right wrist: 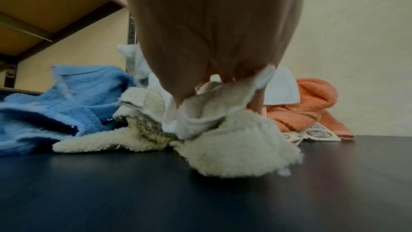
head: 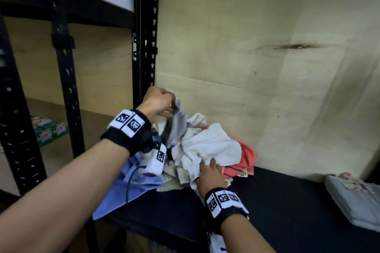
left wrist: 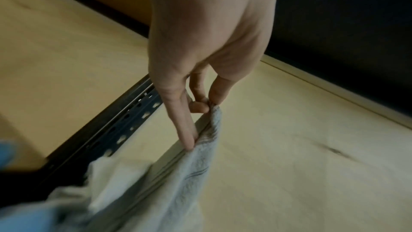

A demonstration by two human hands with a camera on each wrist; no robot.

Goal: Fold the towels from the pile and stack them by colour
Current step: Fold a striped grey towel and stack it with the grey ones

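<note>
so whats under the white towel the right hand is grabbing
Under the white towel gripped by the right hand lies a cream towel; a coral towel shows behind. Anything deeper is covered.

Left hand (left wrist: 207,29) extends downward, thumb and fingertips (left wrist: 188,138) pinching the hemmed edge of a pale grey towel (left wrist: 178,183). Towel hangs from the pinch toward lower left, dark stripes near its hem. Behind: pale wooden board (left wrist: 289,147), black perforated upright (left wrist: 125,130). Blue cloth (left wrist: 24,218) blurred at lower left.

green boxes (head: 50,130) on the left shelf (head: 92,121), black upright (head: 144,33).
</note>
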